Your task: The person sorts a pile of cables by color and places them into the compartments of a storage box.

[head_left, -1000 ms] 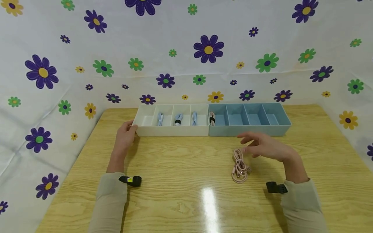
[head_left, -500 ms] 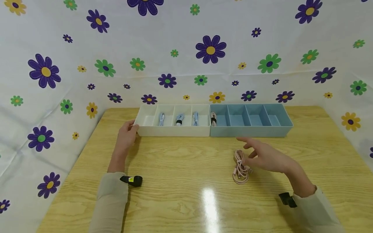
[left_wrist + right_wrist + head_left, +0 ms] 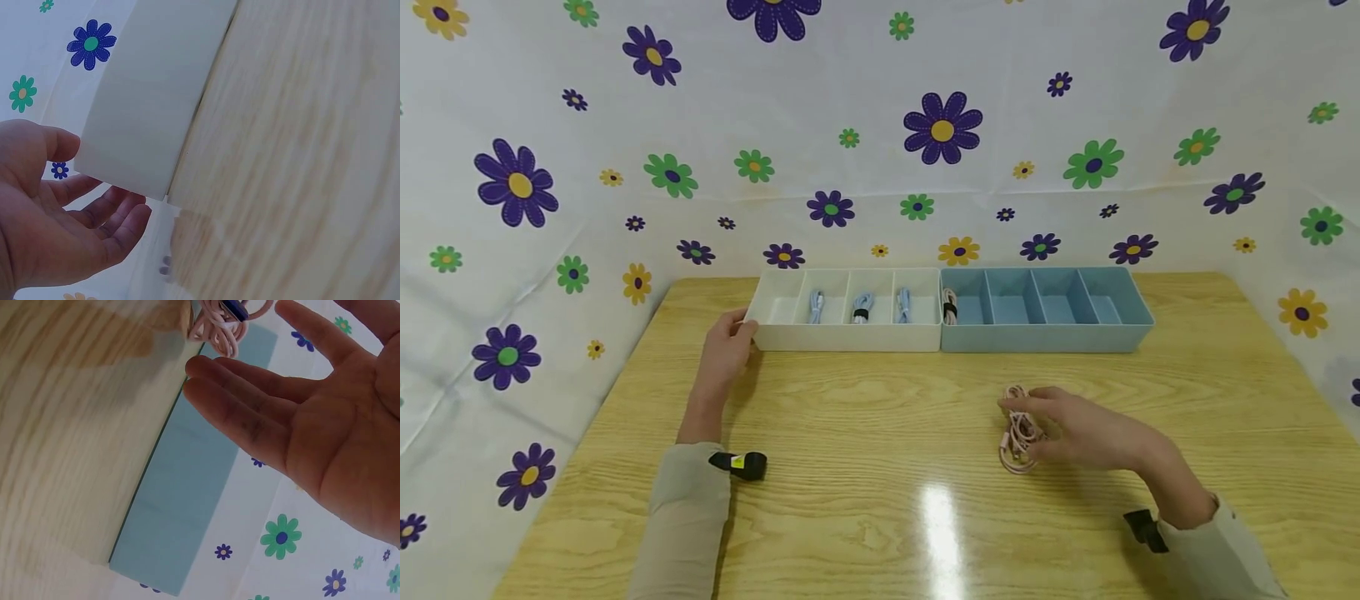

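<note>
Head view: pink coiled cable (image 3: 1019,431) lies on the table (image 3: 865,467), right of centre, near the front wall of the blue tray (image 3: 1045,337). Right hand (image 3: 1075,427) over it, fingers spread, fingertips touching the coil. Left hand (image 3: 724,350) loosely open, thumb touching the white tray (image 3: 842,336) at its left front corner.

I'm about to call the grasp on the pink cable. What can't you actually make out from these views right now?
- Right hand on the pink cable: head view too small to show whether fingers pinch it; right wrist view shows straight fingers, the cable cut off at the top edge.
- Cable's connectors: hidden in its coil.
- White tray, left compartment: its floor is partly hidden by the front wall.
- Left hand: contact with the tray's corner unclear; the tray hides the thumb tip in the left wrist view.
</note>
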The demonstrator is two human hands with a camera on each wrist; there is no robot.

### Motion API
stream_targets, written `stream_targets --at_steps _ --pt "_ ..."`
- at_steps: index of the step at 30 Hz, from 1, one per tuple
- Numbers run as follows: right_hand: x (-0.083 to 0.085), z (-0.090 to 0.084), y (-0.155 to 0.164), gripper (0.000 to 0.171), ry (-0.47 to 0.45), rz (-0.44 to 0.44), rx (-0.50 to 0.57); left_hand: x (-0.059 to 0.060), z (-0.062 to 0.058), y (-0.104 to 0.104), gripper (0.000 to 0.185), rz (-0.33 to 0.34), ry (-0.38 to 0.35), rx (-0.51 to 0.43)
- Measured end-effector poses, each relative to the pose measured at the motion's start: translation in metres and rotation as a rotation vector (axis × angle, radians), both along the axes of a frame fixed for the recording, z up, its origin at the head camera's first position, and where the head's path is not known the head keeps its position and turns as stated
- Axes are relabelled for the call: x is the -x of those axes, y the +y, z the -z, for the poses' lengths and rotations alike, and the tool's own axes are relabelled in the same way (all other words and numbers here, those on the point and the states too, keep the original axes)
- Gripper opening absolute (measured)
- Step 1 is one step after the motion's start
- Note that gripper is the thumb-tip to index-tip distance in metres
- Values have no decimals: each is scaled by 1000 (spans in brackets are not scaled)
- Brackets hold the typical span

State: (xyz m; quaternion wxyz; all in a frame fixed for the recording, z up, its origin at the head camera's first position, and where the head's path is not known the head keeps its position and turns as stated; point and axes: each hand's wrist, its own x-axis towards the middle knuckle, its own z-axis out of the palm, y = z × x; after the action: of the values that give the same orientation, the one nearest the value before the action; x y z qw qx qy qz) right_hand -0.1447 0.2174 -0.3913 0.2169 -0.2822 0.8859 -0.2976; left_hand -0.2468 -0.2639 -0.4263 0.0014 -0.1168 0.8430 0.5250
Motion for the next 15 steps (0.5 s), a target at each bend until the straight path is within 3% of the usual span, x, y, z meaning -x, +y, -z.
stream_targets --at_steps 9,15 --pt "1 7 -6 48 -34 16 -49 1 -1 1 54 2 9 -8" --pt "2 10 -8 37 -1 16 -35 1 0 1 54 -6 2 -15"
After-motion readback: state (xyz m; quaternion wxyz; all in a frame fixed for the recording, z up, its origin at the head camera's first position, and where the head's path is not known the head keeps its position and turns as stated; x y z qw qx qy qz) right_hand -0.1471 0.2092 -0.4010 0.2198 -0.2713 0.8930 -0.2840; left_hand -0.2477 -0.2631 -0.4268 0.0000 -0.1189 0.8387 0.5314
